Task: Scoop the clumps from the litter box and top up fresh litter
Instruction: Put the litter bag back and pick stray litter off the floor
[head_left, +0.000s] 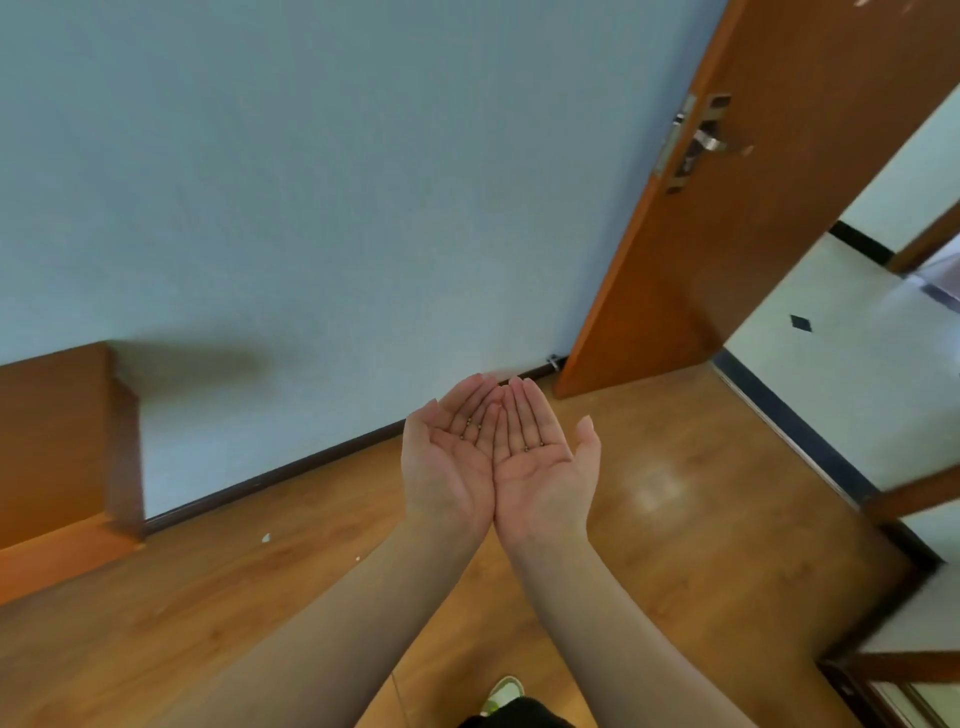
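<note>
Left hand (451, 464) and right hand (540, 464) palms up, edges touching, fingers straight, holding nothing but a few tiny grains. Below: wooden floor (649, 493); ahead: wall (311, 182), open door (737, 208). Litter box not in view; direction and nearer hand undeterminable.

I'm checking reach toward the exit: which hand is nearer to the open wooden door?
Right. The right hand is on the side of the wooden door, which stands up and to its right; the left hand, touching it palm-up, lies farther away.
</note>
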